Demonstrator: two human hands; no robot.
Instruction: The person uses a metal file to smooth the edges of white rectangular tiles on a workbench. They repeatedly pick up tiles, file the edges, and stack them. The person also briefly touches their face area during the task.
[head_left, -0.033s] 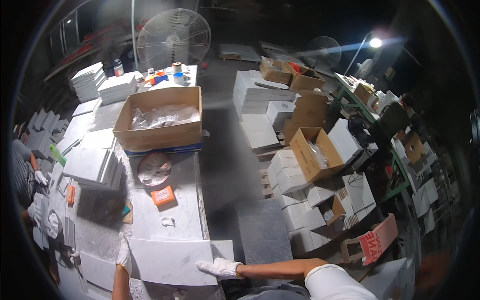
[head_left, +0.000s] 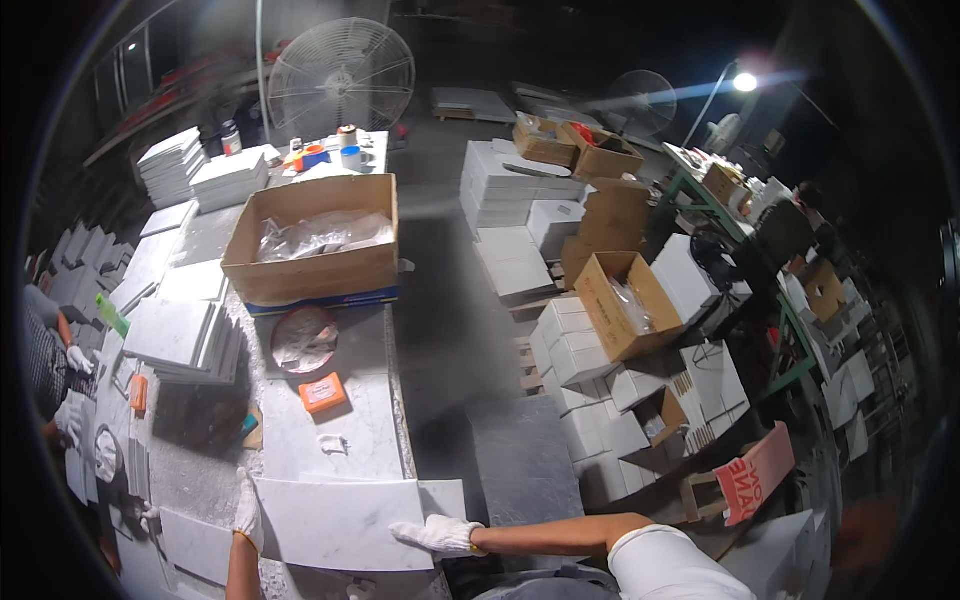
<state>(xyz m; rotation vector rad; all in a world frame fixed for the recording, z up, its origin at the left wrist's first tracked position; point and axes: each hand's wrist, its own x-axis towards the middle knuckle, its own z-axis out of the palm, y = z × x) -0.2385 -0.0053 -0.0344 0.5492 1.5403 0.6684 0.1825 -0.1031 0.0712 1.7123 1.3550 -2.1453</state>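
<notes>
Dim workshop air hangs around me, lit by one lamp far off to the right, and a long stone-topped counter runs away from me toward a big round fan. Farthest left, a co-worker's gloved hand works among upright tiles. Next comes a stack of white marble tiles, then a round pad and an orange block lying on the counter, with an open cardboard box beyond them.

Nearest me lies the white marble slab, flat on the counter's near end. My left hand, in a white glove, grips its left edge, the fingers curled over that edge. My right hand, also gloved, rests on the slab's right edge near its lower corner, its fingers stretched out flat and slightly spread on the stone rather than pinching it.

I judge I am at the stage of setting or squaring this slab on the counter, both hands steadying it from either side. The next move, as I read it, calls for an even push or lift from both edges together, keeping the slab level so a corner does not knock the counter.

Right of the counter, across the grey floor, stand piles of white boxes and another open carton.
</notes>
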